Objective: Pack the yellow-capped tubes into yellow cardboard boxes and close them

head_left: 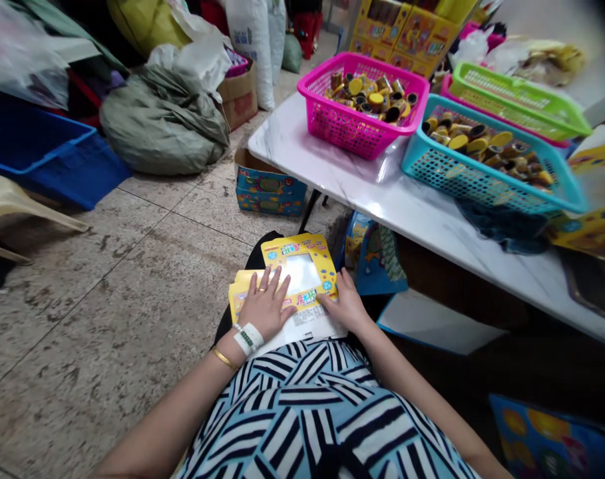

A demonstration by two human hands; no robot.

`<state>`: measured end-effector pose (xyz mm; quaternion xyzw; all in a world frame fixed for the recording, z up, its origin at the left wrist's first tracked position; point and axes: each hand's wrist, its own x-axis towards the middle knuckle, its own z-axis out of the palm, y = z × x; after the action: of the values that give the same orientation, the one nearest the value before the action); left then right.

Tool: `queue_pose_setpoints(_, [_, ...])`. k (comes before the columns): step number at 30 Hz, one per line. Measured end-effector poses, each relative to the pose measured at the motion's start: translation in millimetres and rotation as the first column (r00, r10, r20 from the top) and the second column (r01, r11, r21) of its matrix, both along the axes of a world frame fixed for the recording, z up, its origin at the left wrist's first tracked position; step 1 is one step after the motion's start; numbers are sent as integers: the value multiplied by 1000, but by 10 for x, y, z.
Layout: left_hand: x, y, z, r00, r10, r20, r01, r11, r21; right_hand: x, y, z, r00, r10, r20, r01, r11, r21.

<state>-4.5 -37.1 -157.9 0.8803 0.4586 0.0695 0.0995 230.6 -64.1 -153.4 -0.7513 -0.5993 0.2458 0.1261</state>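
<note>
A flattened yellow printed carton [319,256] with a clear window lies across my lap. My left hand [265,307] rests on its left part, palm down with fingers spread. A ring, a white watch and a gold bangle show on that hand and wrist. At the carton's right edge is my right hand [349,303], its thumb on top and its fingers along the side, holding the edge. More yellow card sticks out under my left hand. A white printed flap of the carton lies nearest my body.
A marbled white table [352,189] stands ahead to the right. On it are a pink basket [355,136] and a blue basket [474,176], both full of small yellow-brown tubs. A blue carton [271,193] and a grey sack [162,126] sit on the floor; a blue bin [57,166] stands left.
</note>
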Motion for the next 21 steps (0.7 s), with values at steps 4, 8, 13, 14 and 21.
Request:
queue_pose_setpoints(4, [23,58,8,997,-69,17,69,998,-1,-90,157,66,992,8,123,-21,994,109])
queue_pose_setpoints(8, [13,49,-8,998,25,49,-26,1000,15,-115,353,89,993,-54,106,46,996,82])
queue_pose_setpoints(13, [12,65,-40,994,66,90,-66,998,1,-89,436,221,983,-139,-120,144,989,36])
queue_pose_setpoints(14, [9,69,-43,991,72,112,-72,997,-2,-98,402,284,979,-118,-167,132,988,76])
queue_pose_setpoints(21, [-121,8,311,848,248,468,-325,941,90,-64,92,722,659,-39,-751,114,992,48])
